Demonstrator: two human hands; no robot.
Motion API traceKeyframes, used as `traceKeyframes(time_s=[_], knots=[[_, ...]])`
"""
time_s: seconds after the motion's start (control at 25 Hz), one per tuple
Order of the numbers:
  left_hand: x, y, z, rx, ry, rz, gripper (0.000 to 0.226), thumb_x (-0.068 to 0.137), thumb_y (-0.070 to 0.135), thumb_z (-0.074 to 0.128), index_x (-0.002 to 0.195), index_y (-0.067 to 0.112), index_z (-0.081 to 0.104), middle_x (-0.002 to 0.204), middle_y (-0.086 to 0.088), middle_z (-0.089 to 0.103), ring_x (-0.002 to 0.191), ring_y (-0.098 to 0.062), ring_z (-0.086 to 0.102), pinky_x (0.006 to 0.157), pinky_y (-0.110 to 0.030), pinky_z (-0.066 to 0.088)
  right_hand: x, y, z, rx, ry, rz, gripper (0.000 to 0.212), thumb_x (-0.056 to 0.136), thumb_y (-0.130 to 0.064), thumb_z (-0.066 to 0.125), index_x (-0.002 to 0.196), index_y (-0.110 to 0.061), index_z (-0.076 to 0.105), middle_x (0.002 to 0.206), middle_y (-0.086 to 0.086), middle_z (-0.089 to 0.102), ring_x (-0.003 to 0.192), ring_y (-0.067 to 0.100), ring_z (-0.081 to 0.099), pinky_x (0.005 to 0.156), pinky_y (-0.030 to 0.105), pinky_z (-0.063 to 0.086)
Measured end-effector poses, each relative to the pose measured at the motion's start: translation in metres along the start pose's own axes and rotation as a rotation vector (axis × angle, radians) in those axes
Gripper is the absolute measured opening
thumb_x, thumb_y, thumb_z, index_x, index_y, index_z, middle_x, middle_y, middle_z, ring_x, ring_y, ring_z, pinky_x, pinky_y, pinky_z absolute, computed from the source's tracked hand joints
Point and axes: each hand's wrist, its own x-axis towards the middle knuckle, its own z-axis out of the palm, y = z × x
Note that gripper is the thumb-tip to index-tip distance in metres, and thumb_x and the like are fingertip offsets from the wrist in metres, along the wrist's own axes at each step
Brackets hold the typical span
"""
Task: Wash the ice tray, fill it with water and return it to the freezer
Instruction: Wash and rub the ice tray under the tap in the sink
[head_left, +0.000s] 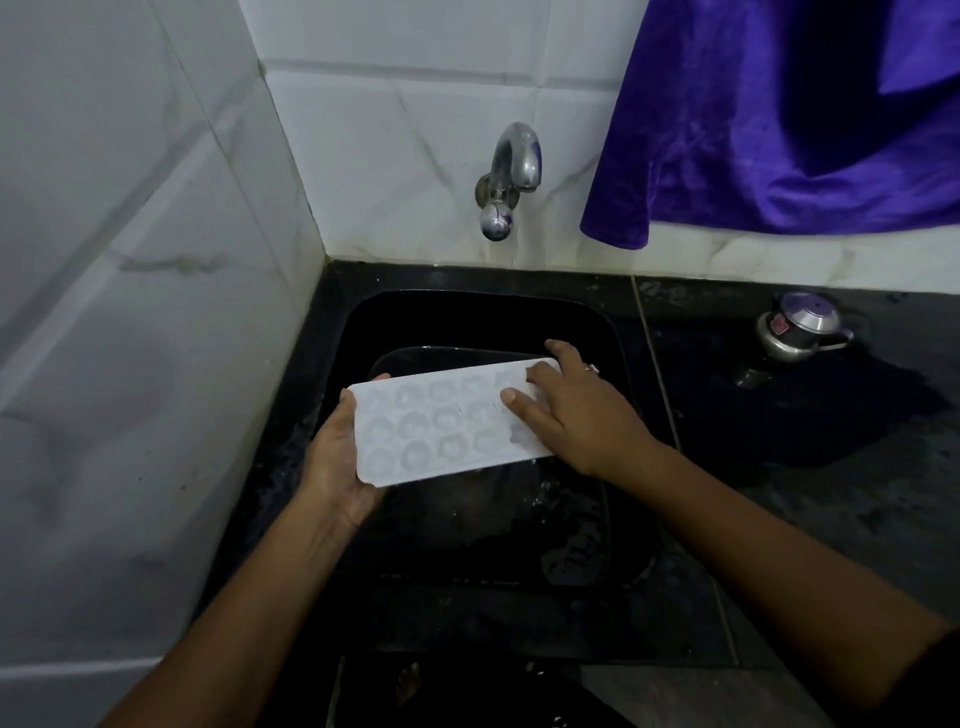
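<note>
A white ice tray (441, 426) with several round cells hangs over the black sink (363, 317), its cells facing up. My left hand (335, 457) grips the tray's left end from below, thumb on the rim. My right hand (576, 410) lies over the tray's right end, fingers spread flat on the cells and curled round the far corner. A chrome tap (511, 171) sticks out of the tiled wall above the sink; no water runs from it.
White tiled walls close in the left and back. A purple cloth (779, 119) hangs at the upper right. A small steel pot with a lid (800, 327) stands on the wet black counter (805, 467) to the right of the sink.
</note>
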Motion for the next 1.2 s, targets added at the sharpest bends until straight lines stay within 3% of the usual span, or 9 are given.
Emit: traceKeyframes(time_s=[0.16,0.24,0.32,0.48,0.68,0.8,0.96,1.12,1.2], knots=[[0.005,0.002,-0.003,0.009,-0.02,-0.027,0.041,0.112,0.043,0.04,0.115,0.018,0.072,0.113,-0.011,0.08,0.093,-0.03,0.08,0.067,-0.045,0.066,0.002,0.003,0.004,-0.041,0.024,0.016,0.057,0.103,-0.067,0.031,0.138,-0.031,0.057,0.166,0.013,0.025,0.141,0.038,0.045,0.112,0.052,0.041],[0.009,0.001,-0.003,-0.002,-0.016,-0.036,0.04,0.112,0.043,0.041,0.118,0.018,0.072,0.118,-0.012,0.078,0.097,-0.031,0.079,0.069,-0.046,0.066,0.008,0.0,0.004,-0.035,0.024,0.057,0.058,0.103,-0.067,0.031,0.131,-0.026,0.06,0.166,0.015,0.026,0.141,0.04,0.044,0.112,0.054,0.04],[0.015,0.004,-0.003,-0.001,-0.015,-0.025,0.041,0.111,0.045,0.041,0.121,0.019,0.072,0.124,-0.013,0.076,0.103,-0.033,0.077,0.073,-0.047,0.066,0.011,0.0,0.008,-0.04,-0.023,0.023,0.063,0.103,-0.067,0.032,0.141,-0.023,0.055,0.167,0.015,0.023,0.142,0.04,0.043,0.114,0.053,0.039],[0.025,0.004,-0.001,0.004,-0.024,-0.017,0.043,0.11,0.048,0.042,0.127,0.02,0.071,0.132,-0.014,0.072,0.112,-0.035,0.074,0.081,-0.05,0.065,0.027,0.015,-0.002,-0.064,-0.013,-0.008,0.055,0.104,-0.064,0.03,0.139,-0.03,0.056,0.168,0.014,0.023,0.145,0.038,0.04,0.116,0.053,0.035],[0.036,0.004,0.003,-0.056,0.002,-0.016,0.044,0.109,0.048,0.042,0.119,0.022,0.077,0.128,-0.014,0.074,0.105,-0.033,0.077,0.073,-0.048,0.066,0.038,0.023,0.009,-0.077,-0.076,-0.069,0.059,0.106,-0.062,0.028,0.15,-0.027,0.045,0.17,0.013,0.017,0.147,0.036,0.036,0.119,0.052,0.031],[0.04,-0.005,0.006,-0.065,-0.001,-0.014,0.045,0.11,0.046,0.041,0.117,0.02,0.077,0.121,-0.013,0.077,0.098,-0.031,0.079,0.067,-0.046,0.066,0.047,0.028,0.002,-0.083,-0.039,-0.029,0.05,0.107,-0.058,0.028,0.135,-0.028,0.055,0.169,0.013,0.021,0.147,0.036,0.035,0.118,0.052,0.03],[0.045,-0.005,0.008,-0.025,0.022,0.031,0.042,0.11,0.046,0.039,0.125,0.021,0.07,0.12,-0.011,0.078,0.097,-0.029,0.079,0.067,-0.043,0.066,0.05,0.034,0.006,-0.097,-0.095,-0.089,0.055,0.107,-0.059,0.026,0.148,-0.028,0.045,0.17,0.013,0.017,0.15,0.036,0.032,0.121,0.052,0.027],[0.051,-0.007,0.008,-0.042,0.032,0.019,0.045,0.11,0.046,0.039,0.115,0.022,0.078,0.119,-0.011,0.078,0.097,-0.029,0.079,0.066,-0.043,0.065,0.058,0.033,0.004,-0.064,-0.059,-0.038,0.049,0.108,-0.056,0.028,0.137,-0.026,0.054,0.169,0.014,0.02,0.148,0.035,0.033,0.119,0.052,0.028],[0.054,-0.005,0.006,-0.053,0.026,0.009,0.047,0.11,0.048,0.039,0.116,0.024,0.079,0.126,-0.011,0.075,0.104,-0.03,0.078,0.07,-0.046,0.066,0.055,0.032,0.012,-0.071,-0.09,-0.062,0.054,0.107,-0.057,0.027,0.145,-0.023,0.047,0.17,0.014,0.017,0.149,0.036,0.033,0.121,0.053,0.028]])
